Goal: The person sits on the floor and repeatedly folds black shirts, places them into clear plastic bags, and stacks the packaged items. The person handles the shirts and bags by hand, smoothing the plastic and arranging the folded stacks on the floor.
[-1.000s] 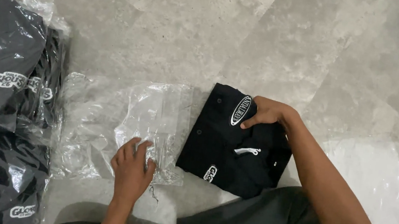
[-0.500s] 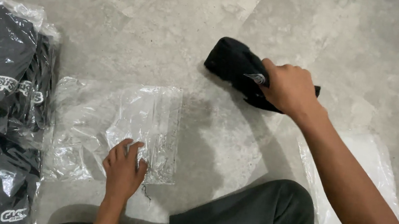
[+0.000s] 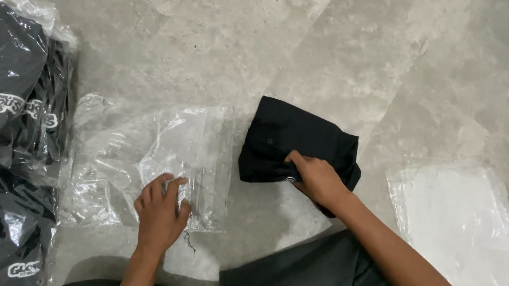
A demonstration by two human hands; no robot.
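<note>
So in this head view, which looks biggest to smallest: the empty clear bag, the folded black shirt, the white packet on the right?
1. Empty clear bag, under the left hand, covers the most floor.
2. White packet looks close to it in size; that ranking is unsure.
3. Folded black shirt, held by the right hand, is clearly smallest.

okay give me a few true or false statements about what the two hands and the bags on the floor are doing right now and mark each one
1. The right hand grips a folded black garment. True.
2. The left hand is lifted clear of the floor. False: it presses on an empty clear plastic bag.
3. The black garment is already inside the clear bag. False: it lies beside it on the bare floor.
4. Bagged black garments are stacked at the left edge. True.
5. A white bagged item lies to the right. True.
</note>
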